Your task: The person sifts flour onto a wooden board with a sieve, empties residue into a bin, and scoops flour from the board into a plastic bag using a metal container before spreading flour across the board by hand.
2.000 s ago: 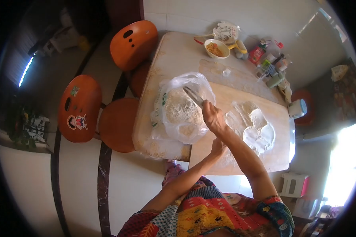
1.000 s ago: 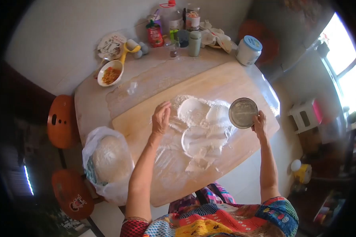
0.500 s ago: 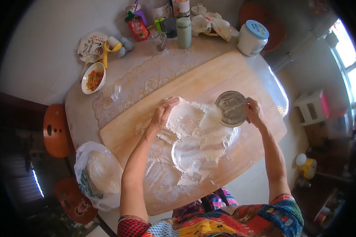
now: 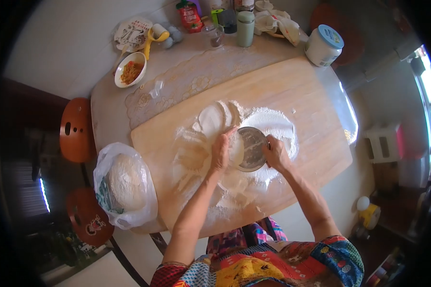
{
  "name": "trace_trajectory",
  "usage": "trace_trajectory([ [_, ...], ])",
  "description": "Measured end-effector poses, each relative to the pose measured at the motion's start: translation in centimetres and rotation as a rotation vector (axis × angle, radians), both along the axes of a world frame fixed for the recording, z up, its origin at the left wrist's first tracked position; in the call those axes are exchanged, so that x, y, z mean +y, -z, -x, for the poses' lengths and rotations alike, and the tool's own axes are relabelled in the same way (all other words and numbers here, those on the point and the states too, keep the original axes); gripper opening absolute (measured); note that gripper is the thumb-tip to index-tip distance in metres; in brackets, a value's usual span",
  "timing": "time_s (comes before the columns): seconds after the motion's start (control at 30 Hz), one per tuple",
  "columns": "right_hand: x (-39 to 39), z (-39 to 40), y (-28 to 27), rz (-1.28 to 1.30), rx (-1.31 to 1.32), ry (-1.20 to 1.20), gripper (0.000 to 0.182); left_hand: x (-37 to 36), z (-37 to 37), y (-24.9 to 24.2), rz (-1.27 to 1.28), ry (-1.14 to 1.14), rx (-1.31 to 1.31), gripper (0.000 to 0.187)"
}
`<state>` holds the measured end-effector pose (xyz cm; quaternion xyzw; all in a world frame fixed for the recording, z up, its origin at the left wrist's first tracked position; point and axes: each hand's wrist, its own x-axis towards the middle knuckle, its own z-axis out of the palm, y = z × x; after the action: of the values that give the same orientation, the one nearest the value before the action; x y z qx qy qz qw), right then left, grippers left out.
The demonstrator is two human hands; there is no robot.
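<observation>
White flour (image 4: 273, 125) is spread over a large wooden board (image 4: 277, 86) on the table. My right hand (image 4: 277, 153) grips the right side of a round metal sieve (image 4: 253, 149), which is tilted low over the flour. At the sieve's left edge is my left hand (image 4: 221, 150), its fingers extended and held together, with flour between its palm and the sieve. How far the sieve is filled is hard to tell.
Left of the board sits a plastic bag of flour (image 4: 125, 184). A bowl of food (image 4: 130, 70), a green bottle (image 4: 245, 28) and a white jar with a blue lid (image 4: 324, 45) stand along the far side of the table (image 4: 105, 115). Orange chairs (image 4: 76, 131) are at the left.
The sieve and my right hand have moved left and nearer to me. My left hand has moved right to the sieve's edge. The flour is spread differently, and the camera view has shifted.
</observation>
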<state>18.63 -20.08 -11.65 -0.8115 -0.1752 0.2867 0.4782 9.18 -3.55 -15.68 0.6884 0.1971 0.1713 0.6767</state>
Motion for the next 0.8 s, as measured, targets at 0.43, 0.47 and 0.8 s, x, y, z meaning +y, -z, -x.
trace_trajectory([
  [0.43, -2.0, 6.5, 1.7, -0.303, 0.345, 0.221, 0.012, -1.8, 5.1, -4.9, -0.197, -0.270, 0.145, 0.034],
  [0.47, -1.7, 6.8, 1.7, -0.385, 0.375, 0.252, 0.012, -0.8, 5.9, -4.9, -0.212, -0.321, 0.146, 0.034],
  [0.8, 7.2, 12.2, -9.7, -0.346, 0.318, 0.048, 0.010, 2.3, 12.9, -1.4, 0.305, -0.525, -0.139, 0.033],
])
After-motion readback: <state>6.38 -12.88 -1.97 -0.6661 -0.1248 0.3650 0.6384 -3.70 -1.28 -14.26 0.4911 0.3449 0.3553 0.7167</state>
